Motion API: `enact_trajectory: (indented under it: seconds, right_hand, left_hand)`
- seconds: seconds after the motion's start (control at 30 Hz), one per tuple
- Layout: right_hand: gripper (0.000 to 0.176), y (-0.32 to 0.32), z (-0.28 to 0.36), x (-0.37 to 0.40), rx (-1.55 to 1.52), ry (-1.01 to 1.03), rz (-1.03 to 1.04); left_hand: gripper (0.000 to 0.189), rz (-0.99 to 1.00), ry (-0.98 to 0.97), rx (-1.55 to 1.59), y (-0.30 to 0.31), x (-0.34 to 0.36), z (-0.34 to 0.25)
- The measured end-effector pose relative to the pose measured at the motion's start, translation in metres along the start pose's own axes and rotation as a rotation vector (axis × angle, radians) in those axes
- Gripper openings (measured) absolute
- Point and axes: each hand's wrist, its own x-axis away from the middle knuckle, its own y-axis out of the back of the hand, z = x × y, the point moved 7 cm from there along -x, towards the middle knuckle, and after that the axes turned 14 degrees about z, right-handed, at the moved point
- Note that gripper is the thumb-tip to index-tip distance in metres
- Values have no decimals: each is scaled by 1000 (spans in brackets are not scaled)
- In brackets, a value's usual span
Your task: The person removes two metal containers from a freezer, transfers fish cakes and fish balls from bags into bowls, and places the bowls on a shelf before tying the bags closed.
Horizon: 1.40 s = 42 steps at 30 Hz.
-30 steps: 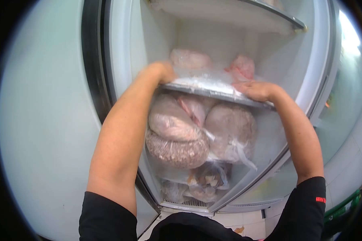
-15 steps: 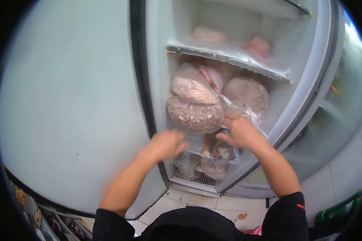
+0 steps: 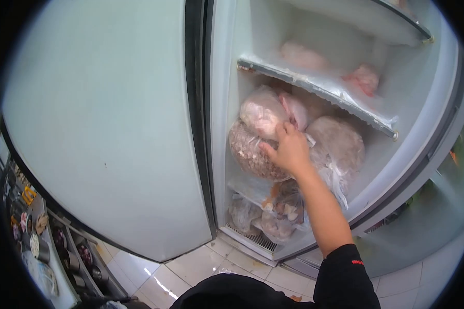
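My right hand (image 3: 290, 148) reaches into the open freezer, its fingers spread against a pale frozen bag (image 3: 261, 110) and the bag of small brownish pieces (image 3: 250, 152) under it. Just behind the fingertips lies a pinkish wrapped piece (image 3: 295, 110). To the right sits a large round greyish bag (image 3: 337, 139) with loose plastic at its front. More bagged items (image 3: 276, 224) rest in the bottom of the freezer, below my wrist. My left hand is out of view.
The freezer door (image 3: 103, 123) stands open on the left. An icy shelf (image 3: 319, 87) with pink packs crosses above my hand. Containers (image 3: 41, 247) line a counter at lower left. Tiled floor (image 3: 191, 268) lies below.
My left hand has left the view. My right hand has moved up and left onto the bags. The view has shifted, showing more of the counter at lower left.
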Motion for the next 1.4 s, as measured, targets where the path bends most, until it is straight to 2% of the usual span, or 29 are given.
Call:
enact_trajectory:
  seconds: [0.03, 0.13, 0.17, 0.27, 0.3, 0.4, 0.47, 0.57, 0.6, 0.67, 0.77, 0.93, 1.13, 1.23, 1.3, 1.4]
  right_hand:
    - [74, 0, -3, 2, -24, -22, 72]
    - [73, -1, -5, 10, 47, 70, -74]
    - [77, -1, 0, 13, 51, 82, -53]
    - [85, -26, -5, 16, 98, 158, -221]
    - [92, -32, -3, 15, 160, 131, -188]
    - [93, -36, 2, 15, 174, 61, -116]
    - [95, -38, 5, 17, 166, 40, -76]
    - [96, -42, 6, 19, 176, 16, -79]
    - [96, -44, 6, 18, 185, -6, -76]
    - [97, -44, 9, 19, 207, -51, -80]
    - [100, -44, 20, 23, 229, -112, -82]
    - [104, -46, 28, 23, 209, -238, 26]
    - [102, -67, 81, 62, 377, -302, 217]
    - [97, -112, 127, 99, 299, -173, 390]
    - [84, -152, 151, 126, 267, -104, 589]
    - [88, -203, 169, 156, 185, -71, 959]
  left_hand:
    - [55, -34, 53, 69, -17, 11, 11]
    - [50, -214, 178, 276, -46, 41, 25]
    - [48, -295, 206, 356, -51, 51, 27]
    - [43, -561, 265, 609, -45, 96, 20]
    - [42, -605, 285, 678, -51, 106, 22]
    - [43, -690, 265, 840, -62, 114, 46]
    - [45, -787, 341, 757, -75, 121, 64]
    - [48, -722, 468, 732, -114, 123, 81]
    - [44, -609, 479, 669, -129, 115, 88]
    - [41, -392, 472, 548, -160, 100, 106]
    - [43, -224, 372, 520, -177, 80, 115]
    - [48, -172, 254, 575, -176, 61, 144]
    - [55, -143, 181, 596, -176, 38, 205]
    - [59, -119, 177, 557, -186, 31, 234]
    - [61, -113, 152, 461, -191, 27, 250]
    - [65, -254, 9, 239, -185, 18, 254]
